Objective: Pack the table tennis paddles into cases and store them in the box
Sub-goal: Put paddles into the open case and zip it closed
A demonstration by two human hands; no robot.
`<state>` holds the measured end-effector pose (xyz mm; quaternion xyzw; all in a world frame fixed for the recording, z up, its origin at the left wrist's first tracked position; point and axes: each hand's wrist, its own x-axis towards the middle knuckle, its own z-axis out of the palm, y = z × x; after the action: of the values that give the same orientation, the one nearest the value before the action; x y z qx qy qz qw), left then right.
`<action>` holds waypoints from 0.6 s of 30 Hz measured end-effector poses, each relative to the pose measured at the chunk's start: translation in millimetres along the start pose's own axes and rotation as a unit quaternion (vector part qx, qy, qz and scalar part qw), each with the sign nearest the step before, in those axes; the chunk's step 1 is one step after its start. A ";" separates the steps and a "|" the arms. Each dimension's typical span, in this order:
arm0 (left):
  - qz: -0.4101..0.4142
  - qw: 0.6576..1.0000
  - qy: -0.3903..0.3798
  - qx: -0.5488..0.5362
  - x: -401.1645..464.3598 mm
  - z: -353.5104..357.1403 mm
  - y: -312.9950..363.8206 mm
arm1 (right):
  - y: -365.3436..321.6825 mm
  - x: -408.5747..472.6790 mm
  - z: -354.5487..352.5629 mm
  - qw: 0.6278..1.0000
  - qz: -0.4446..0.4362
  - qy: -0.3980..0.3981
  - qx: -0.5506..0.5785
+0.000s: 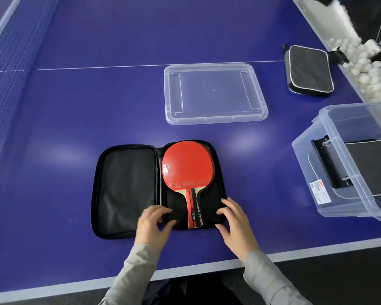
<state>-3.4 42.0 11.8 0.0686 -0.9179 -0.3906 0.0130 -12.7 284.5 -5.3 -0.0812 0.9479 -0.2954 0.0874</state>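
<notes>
Head: paddle (186, 170) upright (handle toward person); case (123, 190) open.

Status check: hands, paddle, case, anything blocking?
Left hand and right hand open, at open case near edge. Red paddle lies in right half. Nothing blocking; unzipped.

Lighting: bright, even, from overhead. Two soft pale glare patches on the blue desk (119, 95), one left of the open case (128, 190), one between the red paddle (186, 166) and the clear box (348, 164). Shadows faint and short, tucked under both hands and along the case edge. Clear lid (216, 93) shows mild sheen on its rim. Wide-angle distortion: desk edges and the white centre line bow, strongest toward the corners. Centre fairly sharp; paddle print legible in part. Left hand (153, 225) slightly blurred at the fingers. Top-right corner smeared; white balls (365, 69) soft, overexposed.
</notes>
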 end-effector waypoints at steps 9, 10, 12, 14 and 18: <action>-0.356 0.924 0.112 0.079 14.8 -81.0 -79.6 | 16.2 16.6 -12.5 0.993 0.049 -0.057 -0.088; -0.367 0.922 0.102 0.069 13.0 -83.8 -84.7 | 16.6 16.4 -11.3 0.992 0.049 -0.065 -0.097; -0.362 0.926 0.093 0.051 9.8 -84.1 -89.6 | 17.6 15.5 -10.1 0.990 0.052 -0.074 -0.107; -0.344 0.933 0.097 0.026 5.9 -83.7 -91.7 | 16.8 15.5 -9.2 0.990 0.053 -0.075 -0.110; -0.317 0.929 0.129 -0.138 0.2 -96.1 -89.0 | 14.5 17.3 -11.1 0.988 0.058 -0.081 -0.115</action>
<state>14.2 -87.7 14.5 0.4038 -0.7759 -0.4845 0.0160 -33.4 298.8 -6.7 -0.0595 0.9684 -0.1713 0.1710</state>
